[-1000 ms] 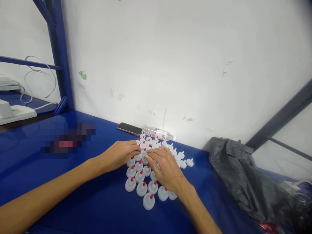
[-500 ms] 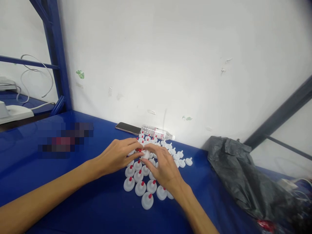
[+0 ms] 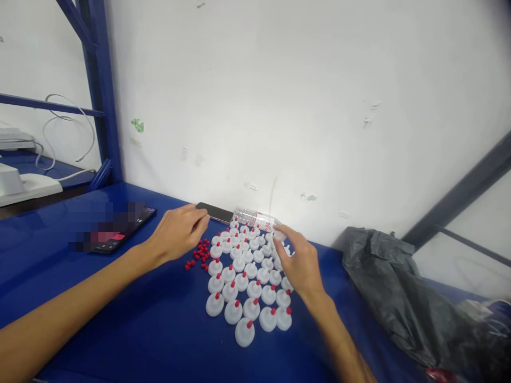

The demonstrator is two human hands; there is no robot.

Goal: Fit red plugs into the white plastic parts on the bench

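Many white round nozzle caps (image 3: 250,270) stand in a cluster on the blue table, several with a small red tip on the spout. At the cluster's upper right, my right hand (image 3: 300,260) has thumb and index finger around a white nozzle cap (image 3: 279,234), partly hidden by the fingers. Left of the cluster is my left hand (image 3: 179,234), its fingers curled together; whatever they may pinch is hidden. Just below and right of that hand lies a loose heap of small red tips (image 3: 203,251).
Behind the caps, a dark phone (image 3: 215,213) and a clear plastic bottle (image 3: 255,218) lie near the wall. Another phone (image 3: 120,234), partly pixelated, is on the left. A black plastic bag (image 3: 379,266) sits at the right. A blue metal post (image 3: 101,96) rises at the left.
My hands were together over the middle of the cluster at a white cap. They have parted, left hand moving left, right hand moving right, uncovering the red tips and more caps.
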